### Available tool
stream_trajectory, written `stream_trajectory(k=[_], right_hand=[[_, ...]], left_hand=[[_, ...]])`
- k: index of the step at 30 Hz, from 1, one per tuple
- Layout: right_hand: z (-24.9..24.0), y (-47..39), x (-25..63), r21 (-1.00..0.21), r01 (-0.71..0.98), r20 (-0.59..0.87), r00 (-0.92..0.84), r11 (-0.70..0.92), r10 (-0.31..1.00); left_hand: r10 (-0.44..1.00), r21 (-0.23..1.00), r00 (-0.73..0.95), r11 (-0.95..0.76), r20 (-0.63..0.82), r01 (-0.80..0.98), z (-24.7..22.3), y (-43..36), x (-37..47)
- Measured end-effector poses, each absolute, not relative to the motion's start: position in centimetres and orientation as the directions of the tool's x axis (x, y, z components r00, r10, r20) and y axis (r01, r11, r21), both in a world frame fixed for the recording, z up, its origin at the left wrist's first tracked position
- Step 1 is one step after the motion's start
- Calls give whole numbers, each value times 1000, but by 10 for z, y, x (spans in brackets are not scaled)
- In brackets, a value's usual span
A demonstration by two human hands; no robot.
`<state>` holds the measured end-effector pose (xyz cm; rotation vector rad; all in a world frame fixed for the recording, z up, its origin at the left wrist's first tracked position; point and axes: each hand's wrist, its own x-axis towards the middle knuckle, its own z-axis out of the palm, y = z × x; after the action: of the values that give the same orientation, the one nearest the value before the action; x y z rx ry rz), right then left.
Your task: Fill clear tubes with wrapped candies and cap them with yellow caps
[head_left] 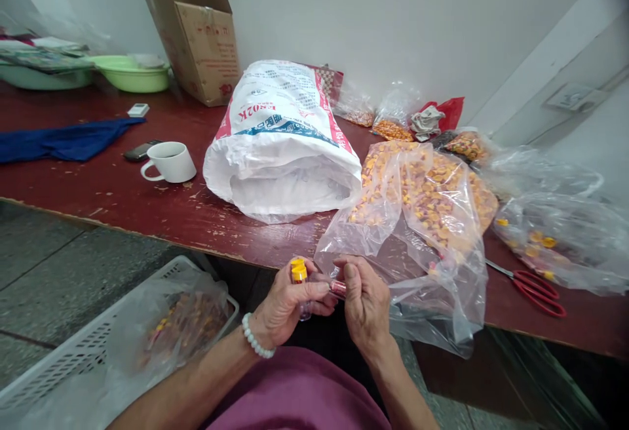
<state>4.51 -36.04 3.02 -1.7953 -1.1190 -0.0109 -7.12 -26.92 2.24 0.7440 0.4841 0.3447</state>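
Note:
My left hand (280, 309), with a bead bracelet (256, 339) at the wrist, is closed around small clear plastic tubes with yellow caps (299, 274). Between thumb and fingers, my right hand (366, 305) pinches a small tube with dark red contents (338, 288). Its left end meets the fingers of my left hand, so the two hands nearly touch. Just beyond them lies a large clear plastic bag (427, 200) full of small yellow and dark red pieces, its loose mouth hanging over the table edge. Fingers partly cover the tubes, and I cannot tell how many there are.
On the red table (98, 194) lie a white woven sack (285, 105), a white mug (171, 162), red-handled scissors (538, 292) and further plastic bags (565, 233). A cardboard box (209, 50) stands behind. Below left, a white basket (93, 345) holds a filled bag (181, 322).

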Motion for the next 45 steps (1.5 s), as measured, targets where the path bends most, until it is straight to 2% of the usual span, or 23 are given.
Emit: stream_trajectory(k=[3,6,11,15,17,19,23,27,32,37,39,41,43,44,45], right_hand=[[38,-359,49,-841,535,268,545,-83,794],[48,-355,55,-873,487,176,327,-6,929],[51,-365,62,-863,501,259,336,61,906],[40,-378,56,-658,749,295,160,79,942],[33,-378,48,-568,817,367,145,98,919],[29,-373,40,-531,842,434,171,98,884],[25,-360,29,-560,825,478,243,80,844],[15,-348,23,-586,808,453,270,55,849],[-6,-331,16,-537,826,413,79,172,907],[-17,-313,-2,-519,825,378,-17,226,926],[-17,-309,-7,-534,818,291,-60,214,955],[-17,-308,-6,-590,794,208,-28,148,978],[-17,-311,0,-657,752,166,75,54,983],[-17,-314,4,-681,732,153,122,15,981],[-18,-317,9,-695,719,139,159,-18,977]], left_hand=[[407,786,877,616,-256,-56,22,-279,-75],[311,819,930,573,-196,-19,22,-288,-75],[347,781,914,622,-211,-56,22,-284,-73],[389,757,903,642,-183,-123,22,-271,-77],[382,744,907,656,-179,-129,22,-268,-78],[364,729,912,675,-192,-116,21,-267,-77],[299,670,921,740,-251,-58,19,-265,-75],[337,604,905,788,-259,-121,14,-257,-79],[363,561,871,818,-331,-127,-4,-244,-99],[410,523,849,830,-334,-196,-23,-244,-121],[498,580,792,781,-352,-233,-33,-236,-138],[664,707,626,664,-408,-243,-48,-216,-165],[846,849,288,504,-448,-159,-67,-184,-201],[891,889,52,454,-452,-53,-78,-167,-221],[890,892,-73,452,-451,-8,-89,-150,-241]])
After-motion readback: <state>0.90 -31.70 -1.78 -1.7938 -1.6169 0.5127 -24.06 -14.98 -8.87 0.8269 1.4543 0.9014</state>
